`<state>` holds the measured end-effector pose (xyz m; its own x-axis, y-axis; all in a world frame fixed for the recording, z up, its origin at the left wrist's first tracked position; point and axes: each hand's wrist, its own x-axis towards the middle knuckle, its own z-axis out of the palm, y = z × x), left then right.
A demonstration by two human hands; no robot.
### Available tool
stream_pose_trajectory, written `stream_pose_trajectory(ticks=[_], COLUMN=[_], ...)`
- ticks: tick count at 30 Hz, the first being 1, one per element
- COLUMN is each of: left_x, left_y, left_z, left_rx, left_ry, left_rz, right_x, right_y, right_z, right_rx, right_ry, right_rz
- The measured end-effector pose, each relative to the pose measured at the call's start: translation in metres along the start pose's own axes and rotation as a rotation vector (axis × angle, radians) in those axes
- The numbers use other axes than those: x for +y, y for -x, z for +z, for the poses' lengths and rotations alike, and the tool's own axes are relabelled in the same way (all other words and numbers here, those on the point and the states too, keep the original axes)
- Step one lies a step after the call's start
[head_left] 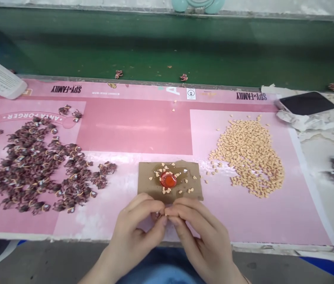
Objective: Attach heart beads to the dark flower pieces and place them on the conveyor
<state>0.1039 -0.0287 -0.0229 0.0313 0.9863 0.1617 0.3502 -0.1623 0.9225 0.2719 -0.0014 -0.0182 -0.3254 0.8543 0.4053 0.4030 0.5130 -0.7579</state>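
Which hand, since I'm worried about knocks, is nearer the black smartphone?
Right. The right hand is nearer, below and to the left of the black smartphone; the left hand is farther left of it.

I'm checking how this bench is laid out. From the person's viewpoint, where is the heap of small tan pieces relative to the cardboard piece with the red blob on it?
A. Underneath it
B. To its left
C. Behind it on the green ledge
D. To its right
D: the heap of small tan pieces lies on the pink mat to the right of the cardboard piece, and the dark clusters lie to its left.
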Motion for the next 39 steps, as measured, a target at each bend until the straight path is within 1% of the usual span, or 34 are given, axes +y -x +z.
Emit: stream_pose_trajectory(ticks=[7, 13, 22, 29, 33, 35, 39], left_x=[-0.001, 0.000, -0.003, -0.002, -0.003, -0.003, -0.003], left_y=[-0.002, -0.001, -0.003, -0.005, -0.005, -0.005, -0.003], left_z=[0.000, 0.000, 0.000, 0.001, 0.000, 0.000, 0.001], left_rx=[-0.003, 0.000, -0.020, 0.017, 0.014, 0.005, -0.038], left_ry=[0.003, -0.025, -0.023, -0.032, -0.087, -0.118, -0.143], left_rz=[-0.007, -0.015, -0.037, 0.037, 0.077, 0.093, 0.095], right_x=[0.003, 0.005, 0.009, 0.009, 0.012, 0.014, 0.016], right_y=[-0.001, -0.004, -0.009, -0.012, -0.009, -0.008, -0.008], right_z=[0.000, -0.001, 0.000, -0.004, -0.003, -0.002, -0.004], right_rx=[0.034, -0.015, -0.030, -0.051, -0.054, -0.075, -0.090], right_ry=[0.143, 0.247, 0.213, 0.155, 0.217, 0.238, 0.257], right_rz=[-0.057, -0.137, -0.126, -0.110, -0.137, -0.159, -0.198])
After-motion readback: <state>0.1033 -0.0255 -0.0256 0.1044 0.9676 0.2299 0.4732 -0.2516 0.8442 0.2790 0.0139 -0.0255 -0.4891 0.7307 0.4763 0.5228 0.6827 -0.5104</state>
